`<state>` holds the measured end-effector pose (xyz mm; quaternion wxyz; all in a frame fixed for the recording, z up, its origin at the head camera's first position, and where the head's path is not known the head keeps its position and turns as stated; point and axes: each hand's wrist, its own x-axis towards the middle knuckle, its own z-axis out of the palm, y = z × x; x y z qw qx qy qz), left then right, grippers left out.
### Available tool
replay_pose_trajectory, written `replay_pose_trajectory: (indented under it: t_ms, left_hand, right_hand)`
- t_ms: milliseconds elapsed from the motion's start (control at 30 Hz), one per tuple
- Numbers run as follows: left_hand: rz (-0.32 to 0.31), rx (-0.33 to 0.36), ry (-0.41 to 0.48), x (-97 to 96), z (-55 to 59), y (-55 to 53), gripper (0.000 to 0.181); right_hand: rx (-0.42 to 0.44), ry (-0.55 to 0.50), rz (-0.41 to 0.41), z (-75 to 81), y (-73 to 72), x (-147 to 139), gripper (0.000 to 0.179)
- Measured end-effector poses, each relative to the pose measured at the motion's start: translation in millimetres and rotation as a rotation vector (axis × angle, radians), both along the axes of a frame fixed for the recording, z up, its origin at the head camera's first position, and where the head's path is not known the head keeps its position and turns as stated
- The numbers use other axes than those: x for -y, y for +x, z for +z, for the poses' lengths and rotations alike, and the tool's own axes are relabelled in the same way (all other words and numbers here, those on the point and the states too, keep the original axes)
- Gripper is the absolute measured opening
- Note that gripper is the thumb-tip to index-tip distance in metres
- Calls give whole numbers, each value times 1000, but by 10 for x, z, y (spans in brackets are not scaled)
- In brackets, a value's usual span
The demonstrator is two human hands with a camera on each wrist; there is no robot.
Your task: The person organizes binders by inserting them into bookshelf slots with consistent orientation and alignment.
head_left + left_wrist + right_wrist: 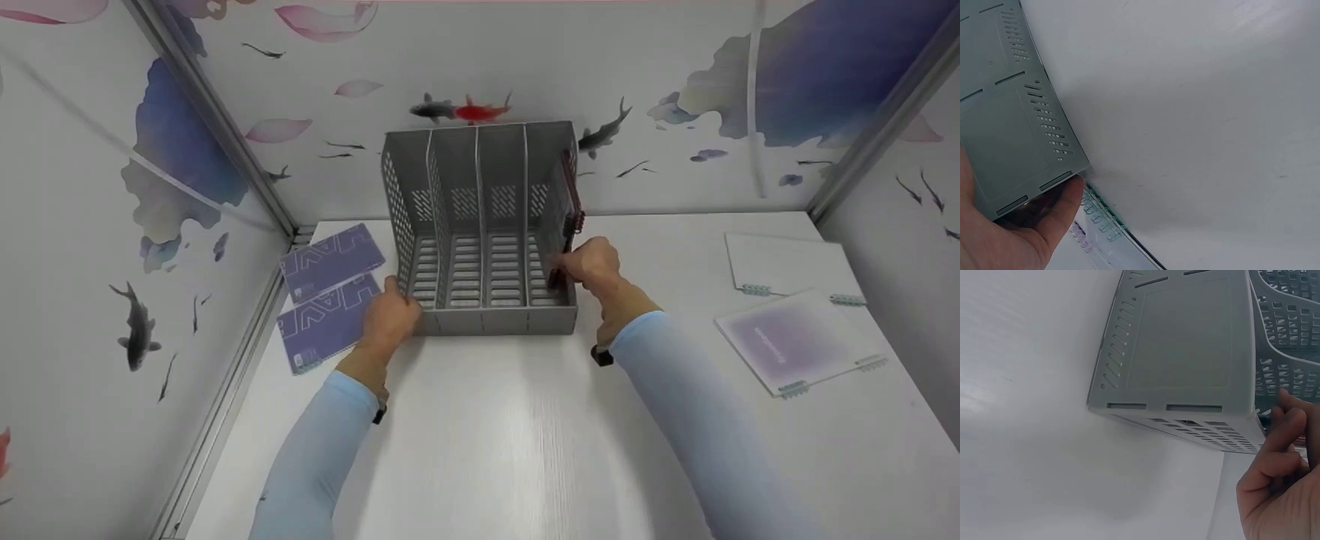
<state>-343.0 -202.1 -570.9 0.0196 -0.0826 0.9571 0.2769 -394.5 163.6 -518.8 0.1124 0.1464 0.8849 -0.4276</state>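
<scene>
A grey desk file organizer (480,321) with several upright compartments stands at the back of the table. My left hand (391,318) grips its front left corner, and the left wrist view shows the fingers (1064,211) against the organizer's side. My right hand (592,264) pinches a dark red spiral notebook (571,184), which stands upright in the rightmost compartment along the right wall. In the right wrist view the fingers (1278,464) are bent at the organizer's front edge; the notebook is mostly hidden there.
Two purple notebooks (334,262) lie to the left of the organizer, the lower one close to my left hand. On the right side of the table lie a white notebook (787,262) and a white-and-purple notebook (795,341). Printed wall panels (480,60) enclose the back and sides.
</scene>
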Motion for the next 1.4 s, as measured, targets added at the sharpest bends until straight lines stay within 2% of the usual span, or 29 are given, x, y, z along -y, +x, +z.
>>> replay_pose_trajectory:
  t_ms: [167, 333, 567, 867, 1167, 1400]
  left_hand:
    - [17, 10, 15, 10, 16, 8, 67]
    - [13, 33, 27, 23, 20, 17, 68]
    - [10, 44, 26, 27, 2, 29, 68]
    - [-8, 21, 21, 16, -22, 32, 66]
    - [-1, 31, 26, -2, 2, 20, 69]
    - [0, 22, 31, -11, 4, 11, 65]
  right_hand:
    - [16, -16, 48, 28, -3, -61, 38]
    - [43, -46, 55, 69, 29, -167, 32]
    - [81, -88, 68, 111, 92, -311, 40]
    - [61, 29, 133, 39, 164, -553, 37]
    - [-15, 160, 287, -8, 159, -840, 37]
    - [-11, 188, 306, -36, 200, -1067, 40]
